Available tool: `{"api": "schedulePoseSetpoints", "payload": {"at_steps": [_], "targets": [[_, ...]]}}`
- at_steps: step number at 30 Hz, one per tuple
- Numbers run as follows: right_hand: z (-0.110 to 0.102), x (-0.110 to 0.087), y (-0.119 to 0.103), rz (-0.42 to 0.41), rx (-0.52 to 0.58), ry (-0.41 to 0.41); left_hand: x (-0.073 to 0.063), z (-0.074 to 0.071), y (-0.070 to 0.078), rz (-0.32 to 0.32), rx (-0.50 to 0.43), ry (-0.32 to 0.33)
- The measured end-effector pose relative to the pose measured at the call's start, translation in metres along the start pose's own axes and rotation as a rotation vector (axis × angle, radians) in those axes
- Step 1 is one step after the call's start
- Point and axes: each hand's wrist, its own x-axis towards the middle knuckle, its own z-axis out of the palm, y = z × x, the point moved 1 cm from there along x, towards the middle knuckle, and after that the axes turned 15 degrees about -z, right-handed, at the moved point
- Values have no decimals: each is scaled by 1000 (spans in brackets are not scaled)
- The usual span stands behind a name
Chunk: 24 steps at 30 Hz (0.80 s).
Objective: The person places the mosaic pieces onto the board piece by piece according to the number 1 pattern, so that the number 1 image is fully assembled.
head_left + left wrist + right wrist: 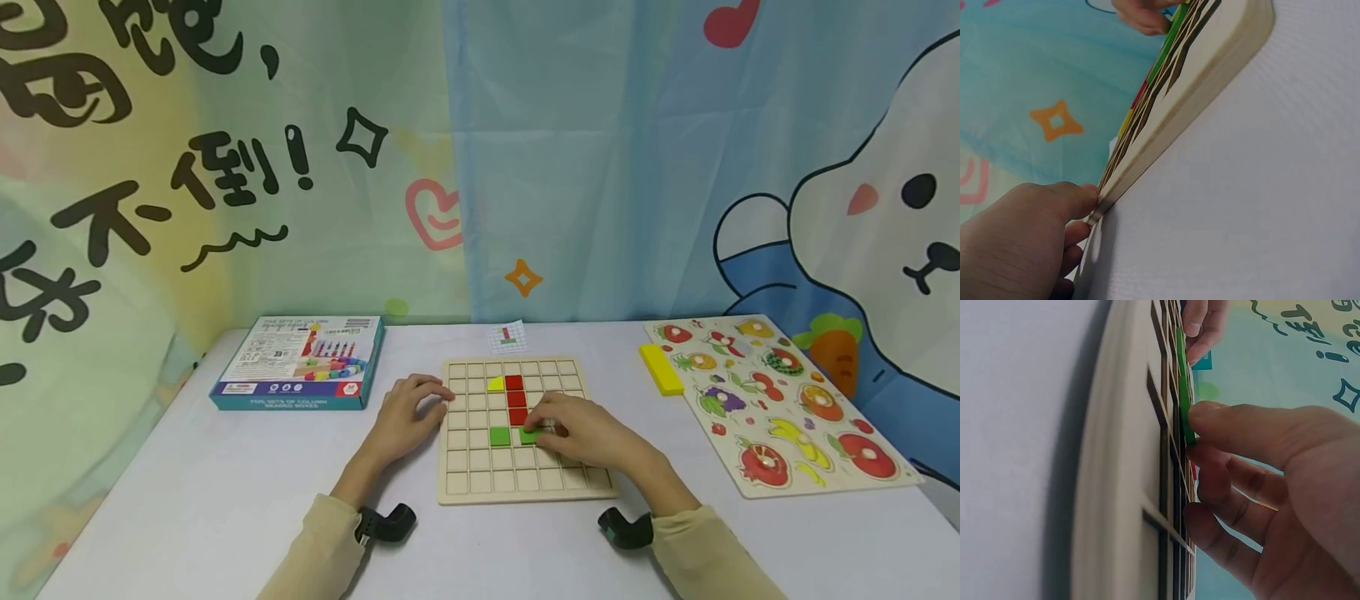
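A wooden grid board (477, 483) lies on the white table. Set in its cells are a yellow piece (496, 384), a column of red squares (516, 399) and a green square (499, 436). My right hand (585, 429) pinches a second green square (1186, 415) between thumb and forefinger; it tilts over a cell just right of the column's foot. The other right fingers curl loosely over the grid. On the board's left edge, my left hand (408, 421) holds the rim, thumb and fingertips meeting at it in the left wrist view (1029, 231).
Behind the board lies a small card (507, 337) printed with a colored grid pattern. A boxed set (300, 362) sits at the back left. To the right are a fruit puzzle board (750, 408) and a yellow block (661, 370) against its left edge. A printed curtain hangs behind.
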Motion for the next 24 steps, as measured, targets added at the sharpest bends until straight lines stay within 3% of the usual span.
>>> {"api": "schedulePoseSetpoints", "payload": {"at_steps": [24], "targets": [[5,4,-2,1,-36,34,1,1,-1,7,-8,1]]}}
